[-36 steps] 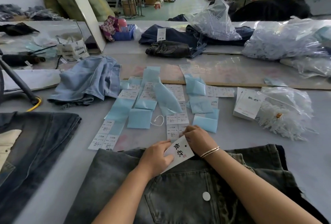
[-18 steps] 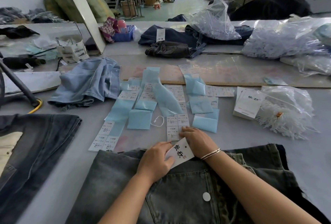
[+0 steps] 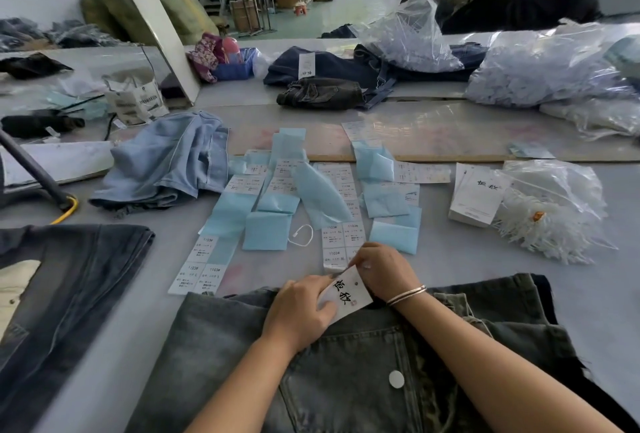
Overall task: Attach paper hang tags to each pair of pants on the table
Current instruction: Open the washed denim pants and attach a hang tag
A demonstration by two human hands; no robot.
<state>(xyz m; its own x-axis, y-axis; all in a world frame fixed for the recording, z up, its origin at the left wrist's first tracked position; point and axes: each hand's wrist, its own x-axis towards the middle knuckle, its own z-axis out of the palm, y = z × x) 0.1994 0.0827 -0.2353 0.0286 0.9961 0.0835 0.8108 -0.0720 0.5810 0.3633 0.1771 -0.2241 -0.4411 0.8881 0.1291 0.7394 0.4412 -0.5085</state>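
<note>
Head view: both hands meet over the waistband of the grey jeans [image 3: 346, 380], which lie flat on the surface [image 3: 519, 252] nearest the person, waist edge away from them. The hang tag [image 3: 344, 295] sits right at that waist edge, held between the two hands. The left hand [image 3: 298, 311] has its fingers curled round the tag's lower left side, steadying it against the denim; the right hand [image 3: 384, 270] has its fingers pinching at the tag's upper end, where a small hole shows, probably to work a fastener through it, though the fingertips hide what they hold. The tag's long axis runs diagonally, its holed end pointing up and to the right, away from the person, printed face up.

Just beyond the jeans lie sheets of size stickers [image 3: 341, 242] and blue backing papers [image 3: 266, 230], with a loose white loop fastener [image 3: 302, 235] among them, all within easy reach. Beyond the jeans and to the right stand a stack of spare tags [image 3: 476, 195] and, beside it, a bag of white fasteners [image 3: 554, 211], likely the supply for later pairs. Left of the jeans lies another dark pair [image 3: 62, 294]
</note>
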